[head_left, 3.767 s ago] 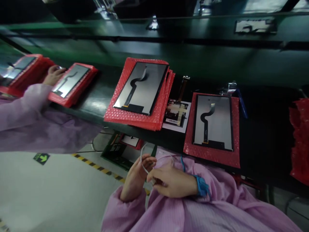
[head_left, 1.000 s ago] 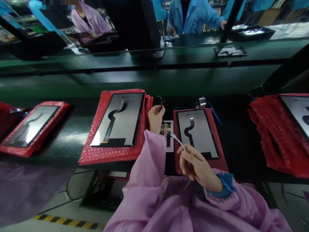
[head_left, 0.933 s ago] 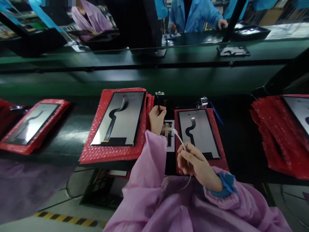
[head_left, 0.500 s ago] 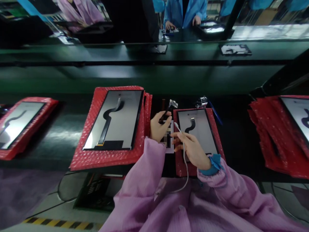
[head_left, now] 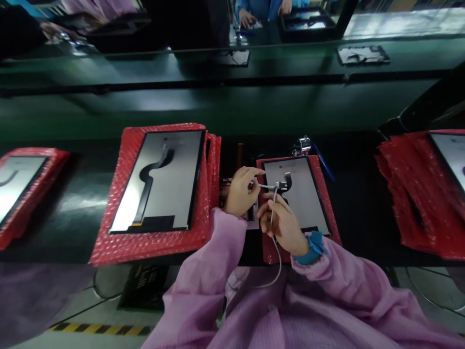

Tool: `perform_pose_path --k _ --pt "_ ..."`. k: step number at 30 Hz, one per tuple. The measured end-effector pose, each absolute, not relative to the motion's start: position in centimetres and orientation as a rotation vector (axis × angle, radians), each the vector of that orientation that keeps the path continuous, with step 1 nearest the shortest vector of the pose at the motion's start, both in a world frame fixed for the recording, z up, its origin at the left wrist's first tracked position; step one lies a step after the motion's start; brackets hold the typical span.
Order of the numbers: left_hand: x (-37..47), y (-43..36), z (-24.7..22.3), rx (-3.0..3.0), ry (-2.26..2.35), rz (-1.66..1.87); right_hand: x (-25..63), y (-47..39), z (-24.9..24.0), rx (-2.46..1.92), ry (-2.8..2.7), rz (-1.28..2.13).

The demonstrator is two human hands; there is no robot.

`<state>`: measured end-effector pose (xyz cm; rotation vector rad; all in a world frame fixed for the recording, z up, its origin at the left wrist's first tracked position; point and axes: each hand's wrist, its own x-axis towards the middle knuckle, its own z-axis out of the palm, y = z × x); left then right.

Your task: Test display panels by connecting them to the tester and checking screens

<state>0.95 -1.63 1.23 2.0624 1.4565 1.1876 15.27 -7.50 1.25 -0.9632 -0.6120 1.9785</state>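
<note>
White cable (head_left: pixel 272 209) crosses mid-frame above the LCD panel (head_left: pixel 303 203); our right hand (head_left: pixel 284 225) pinches it, while we cannot tell what our bent left hand (head_left: pixel 241 191) grips. A sideways tug near the silver connector (head_left: pixel 281 185) could crease the panel's flex ribbon (head_left: pixel 288 181).

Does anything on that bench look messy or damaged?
Nothing looks spilled, and I see no clear damage. The red wrap pile at the far right looks untidy: its edges are ragged and uneven, jutting out left of the panel on top. The white cord below the right hand droops in a loose loop.
</note>
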Motion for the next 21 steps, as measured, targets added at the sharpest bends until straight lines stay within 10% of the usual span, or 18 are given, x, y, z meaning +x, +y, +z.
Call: perform_pose_path --k 21 --pt "0.1 -1.1 1.7 2.218 1.311 0.522 15.4 -9.6 0.6 -1.13 -1.065 2.078"
